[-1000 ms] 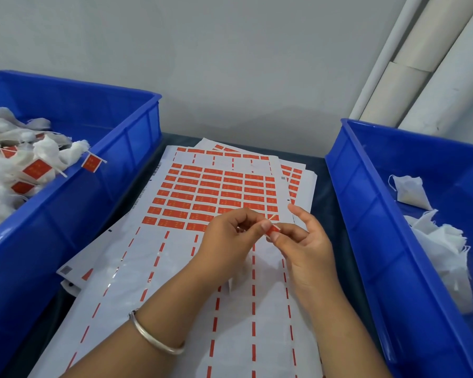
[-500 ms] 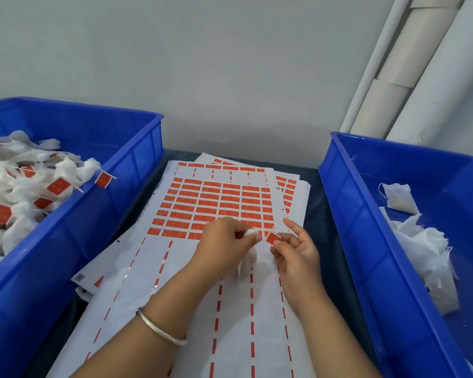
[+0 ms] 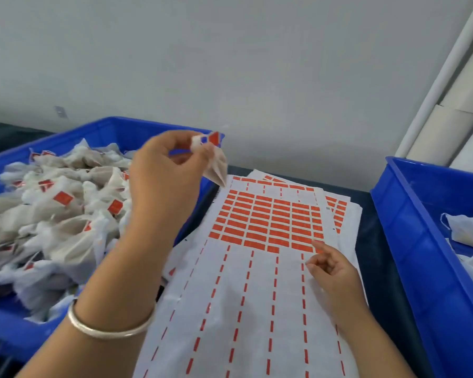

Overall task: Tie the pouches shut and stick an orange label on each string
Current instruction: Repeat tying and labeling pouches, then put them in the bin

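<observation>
My left hand (image 3: pixel 164 184) is raised over the inner edge of the left blue bin (image 3: pixel 126 129), pinching a small white pouch (image 3: pixel 216 167) by its gathered top. An orange label (image 3: pixel 214 137) sticks out from the pouch's string just above my fingers. My right hand (image 3: pixel 331 266) hovers low over the label sheet (image 3: pixel 268 222), fingers loosely curled and holding nothing, its index fingertip near the sheet's lower right orange labels. The left bin is piled with several tied white pouches (image 3: pixel 63 214) carrying orange labels.
A second blue bin (image 3: pixel 410 241) on the right holds loose white pouches (image 3: pixel 467 233) without labels. More label sheets lie fanned under the top one on a dark table (image 3: pixel 377 268). White pipes (image 3: pixel 443 77) run up the wall at the back right.
My left hand has lifted the labelled pouch up and left from the sheet to the left bin's edge. My right hand has let go and stayed low over the sheet. The camera has swung left.
</observation>
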A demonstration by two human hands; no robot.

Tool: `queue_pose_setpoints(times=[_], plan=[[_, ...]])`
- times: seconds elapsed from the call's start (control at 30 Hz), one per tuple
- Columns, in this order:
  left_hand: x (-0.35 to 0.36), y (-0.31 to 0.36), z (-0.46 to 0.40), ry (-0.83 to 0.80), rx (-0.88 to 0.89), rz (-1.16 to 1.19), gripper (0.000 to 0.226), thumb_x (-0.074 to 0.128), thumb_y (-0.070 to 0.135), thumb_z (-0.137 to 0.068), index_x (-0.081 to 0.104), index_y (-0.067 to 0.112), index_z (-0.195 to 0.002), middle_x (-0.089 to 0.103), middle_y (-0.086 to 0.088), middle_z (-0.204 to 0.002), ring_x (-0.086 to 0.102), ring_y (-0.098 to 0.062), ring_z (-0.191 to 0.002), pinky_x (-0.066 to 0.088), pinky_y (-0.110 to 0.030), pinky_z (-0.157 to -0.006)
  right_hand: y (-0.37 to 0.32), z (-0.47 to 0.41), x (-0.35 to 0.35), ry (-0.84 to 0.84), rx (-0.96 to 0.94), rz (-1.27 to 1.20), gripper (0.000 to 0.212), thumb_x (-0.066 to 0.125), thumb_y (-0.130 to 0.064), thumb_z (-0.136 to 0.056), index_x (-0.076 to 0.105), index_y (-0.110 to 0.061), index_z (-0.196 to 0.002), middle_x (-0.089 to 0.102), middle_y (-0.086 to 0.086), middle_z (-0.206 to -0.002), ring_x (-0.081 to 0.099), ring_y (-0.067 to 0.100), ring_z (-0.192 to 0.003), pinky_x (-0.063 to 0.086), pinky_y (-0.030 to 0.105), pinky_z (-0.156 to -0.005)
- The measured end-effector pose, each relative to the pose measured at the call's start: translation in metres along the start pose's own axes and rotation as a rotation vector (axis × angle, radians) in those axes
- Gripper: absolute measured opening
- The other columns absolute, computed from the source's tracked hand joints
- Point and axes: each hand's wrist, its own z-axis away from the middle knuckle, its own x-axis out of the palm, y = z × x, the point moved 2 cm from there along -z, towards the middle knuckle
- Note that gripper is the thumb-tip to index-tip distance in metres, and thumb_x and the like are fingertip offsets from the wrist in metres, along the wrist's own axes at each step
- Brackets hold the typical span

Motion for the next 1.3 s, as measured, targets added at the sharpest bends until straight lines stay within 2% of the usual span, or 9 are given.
queue_pose_setpoints(times=[0.3, 0.4, 0.47, 0.57, 0.7, 0.83, 1.0, 1.17, 1.3], plan=[[-0.135, -0.014, -0.049, 0.058, 0.049, -0.316, 0.007, 0.071, 0.040, -0.073, 0.066, 0.045, -0.072, 0.068, 0.018, -0.066, 0.056, 0.004, -0.052, 0.045, -0.019, -0.055, -0.002, 0.000, 0.003, 0.029, -0.003, 0.200, 0.019, 0.063, -0.020, -0.090, 0.061, -0.029, -0.107, 0.058, -0.015, -0.106, 0.056, 0.003, -0.088, 0.041, 0.014, -0.061], [-0.168, -0.027, -0.054, -0.019, -0.050, -0.484, 0.010, 0.072, 0.032, -0.078, 0.067, 0.036, -0.070, 0.070, 0.007, -0.069, 0.068, -0.021, -0.068, 0.055, -0.034, -0.069, -0.009, 0.003, 0.007, 0.010, -0.004, 0.297, 0.018, 0.062, -0.019, -0.091, 0.060, -0.030, -0.104, 0.060, -0.010, -0.105, 0.058, 0.009, -0.086, 0.043, 0.018, -0.065], [-0.180, -0.035, -0.054, -0.002, -0.072, -0.643, 0.015, 0.069, 0.029, -0.081, 0.064, 0.031, -0.067, 0.067, 0.008, -0.066, 0.063, -0.020, -0.060, 0.048, -0.028, -0.058, -0.014, 0.007, 0.011, -0.012, -0.021, 0.400, 0.019, 0.062, -0.017, -0.091, 0.060, -0.030, -0.105, 0.061, -0.006, -0.106, 0.058, 0.014, -0.090, 0.048, 0.026, -0.075], [-0.189, -0.048, -0.051, 0.007, -0.125, -0.834, 0.005, 0.065, 0.027, -0.083, 0.066, 0.024, -0.079, 0.059, 0.009, -0.064, 0.053, -0.010, -0.053, 0.034, -0.019, -0.049, -0.019, 0.015, 0.019, -0.055, -0.040, 0.579, 0.019, 0.063, -0.014, -0.089, 0.061, -0.024, -0.105, 0.057, -0.004, -0.103, 0.054, 0.014, -0.089, 0.047, 0.038, -0.091], [-0.184, -0.074, -0.050, -0.216, -0.241, -0.985, 0.015, 0.061, 0.019, -0.086, 0.071, 0.011, -0.093, 0.062, 0.002, -0.074, 0.054, -0.014, -0.065, 0.039, -0.027, -0.052, -0.030, 0.024, 0.030, -0.119, -0.104, 0.799, 0.018, 0.065, -0.012, -0.087, 0.066, -0.021, -0.103, 0.064, -0.002, -0.103, 0.051, 0.007, -0.077, 0.046, 0.029, -0.088], [-0.173, -0.092, -0.038, -0.538, -0.351, -1.006, 0.032, 0.058, 0.020, -0.090, 0.061, 0.017, -0.121, 0.063, 0.000, -0.100, 0.056, -0.011, -0.080, 0.042, -0.020, -0.069, -0.044, 0.036, 0.039, -0.189, -0.115, 1.120, 0.023, 0.057, -0.032, -0.093, 0.059, -0.031, -0.116, 0.057, -0.012, -0.127, 0.054, 0.005, -0.101, 0.040, 0.024, -0.102], [-0.158, -0.063, -0.028, -0.475, -0.235, -0.995, 0.042, 0.056, 0.024, -0.091, 0.049, 0.027, -0.132, 0.057, 0.002, -0.129, 0.056, -0.016, -0.107, 0.046, -0.028, -0.084, -0.064, 0.064, 0.037, -0.321, -0.126, 1.143, 0.037, 0.051, -0.048, -0.093, 0.042, -0.042, -0.128, 0.037, -0.020, -0.146, 0.042, 0.003, -0.130, 0.032, 0.024, -0.110], [-0.095, -0.004, 0.014, -0.659, -0.024, -0.649, 0.023, 0.056, 0.035, -0.089, 0.056, 0.047, -0.110, 0.061, 0.021, -0.100, 0.056, 0.001, -0.083, 0.041, -0.009, -0.063, -0.117, 0.089, -0.014, -0.234, -0.287, 1.049, 0.027, 0.061, -0.037, -0.089, 0.043, -0.053, -0.100, 0.047, -0.032, -0.118, 0.049, -0.011, -0.100, 0.044, 0.010, -0.084], [-0.012, -0.004, 0.057, -1.006, 0.037, -0.547, 0.032, 0.056, 0.037, -0.089, 0.054, 0.041, -0.121, 0.060, 0.018, -0.117, 0.057, 0.000, -0.099, 0.048, -0.022, -0.091, -0.142, 0.085, -0.091, 0.117, -0.291, 0.812, 0.038, 0.062, -0.013, -0.088, 0.060, -0.051, -0.084, 0.063, -0.022, -0.092, 0.060, 0.002, -0.084, 0.044, 0.018, -0.067]])
